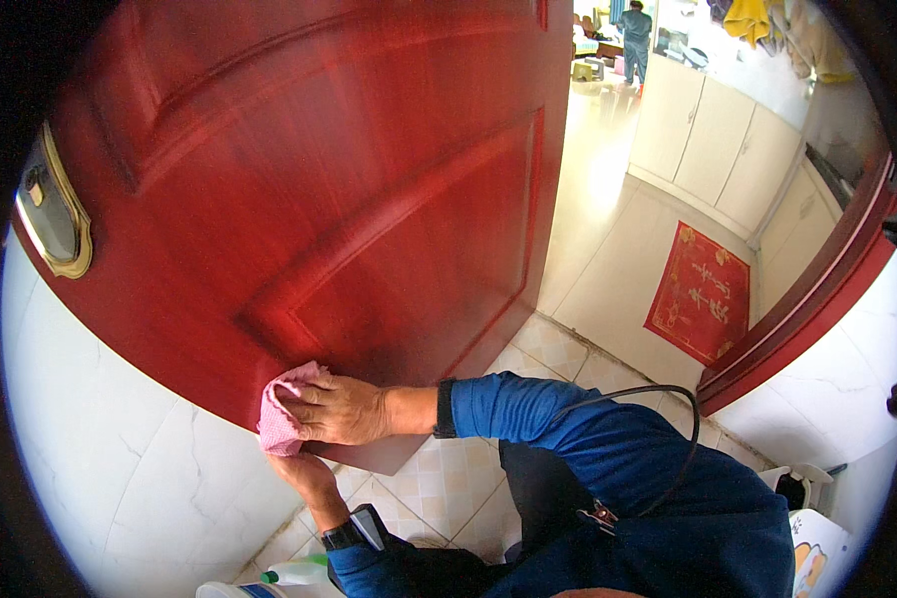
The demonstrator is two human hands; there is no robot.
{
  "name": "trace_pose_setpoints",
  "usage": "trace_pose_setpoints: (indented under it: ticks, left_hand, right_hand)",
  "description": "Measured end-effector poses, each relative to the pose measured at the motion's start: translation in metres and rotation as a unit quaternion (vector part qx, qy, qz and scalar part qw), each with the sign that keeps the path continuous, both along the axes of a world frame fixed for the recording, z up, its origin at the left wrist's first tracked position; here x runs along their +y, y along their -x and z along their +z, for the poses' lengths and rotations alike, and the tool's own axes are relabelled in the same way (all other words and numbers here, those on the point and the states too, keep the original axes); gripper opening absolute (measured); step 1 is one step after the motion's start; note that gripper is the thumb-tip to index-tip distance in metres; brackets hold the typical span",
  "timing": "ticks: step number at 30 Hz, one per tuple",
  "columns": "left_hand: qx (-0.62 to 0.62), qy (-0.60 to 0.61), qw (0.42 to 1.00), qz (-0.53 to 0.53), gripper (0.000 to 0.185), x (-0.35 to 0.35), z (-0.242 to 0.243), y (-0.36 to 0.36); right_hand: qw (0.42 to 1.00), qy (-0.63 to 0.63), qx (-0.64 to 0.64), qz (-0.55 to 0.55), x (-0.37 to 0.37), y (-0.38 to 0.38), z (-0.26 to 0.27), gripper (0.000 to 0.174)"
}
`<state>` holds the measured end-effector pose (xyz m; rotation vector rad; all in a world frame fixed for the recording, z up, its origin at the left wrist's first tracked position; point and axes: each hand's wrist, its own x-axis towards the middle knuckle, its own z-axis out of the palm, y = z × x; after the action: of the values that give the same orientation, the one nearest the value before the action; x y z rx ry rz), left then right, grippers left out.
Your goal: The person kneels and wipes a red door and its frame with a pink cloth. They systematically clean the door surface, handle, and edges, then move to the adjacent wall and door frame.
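A pink textured cloth (pixel 278 418) lies bunched against the lower free edge of a red wooden panel door (pixel 411 247). My right hand (pixel 344 410) grips the cloth and presses it to the door face, fingers pointing left. Just below it, my left hand (pixel 297 471) reaches up to the same edge. Its fingers are hidden behind the cloth and my right hand, so its hold cannot be made out. A brass-rimmed lock plate (pixel 56 209) is fixed near the door's left edge.
White marbled wall tiles (pixel 97 404) flank the door. Beyond the doorway are a red mat (pixel 703 295), pale cabinets (pixel 695 134) and a distant person (pixel 635 41). A bottle with a green cap (pixel 299 572) stands near a white bucket (pixel 228 590). A black cable (pixel 673 389) loops beside my right arm.
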<state>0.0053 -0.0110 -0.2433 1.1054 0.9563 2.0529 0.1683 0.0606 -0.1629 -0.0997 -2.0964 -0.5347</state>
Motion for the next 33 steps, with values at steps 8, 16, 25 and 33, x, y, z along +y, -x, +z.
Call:
trace_pose_setpoints:
  ticks: [8,16,25,33]
  left_hand:
    - [-0.167,-0.051,0.984,-0.024,0.066,-0.005,0.026,0.003]
    - [-0.2,-0.082,0.97,-0.112,0.072,-0.016,0.047,0.014]
    - [0.076,0.118,0.959,0.248,0.056,-0.032,0.047,-0.013]
    - [-0.19,-0.045,0.98,0.04,0.067,-0.039,0.069,-0.044]
  right_hand:
    - [0.997,-0.056,0.04,0.019,-0.01,0.051,0.049,0.04]
    - [0.999,-0.014,0.008,-0.032,-0.02,0.071,0.028,0.034]
    - [0.941,0.295,-0.163,0.032,-0.024,0.089,-0.014,0.039]
    - [0.999,-0.034,-0.02,0.005,-0.026,0.069,0.018,0.046]
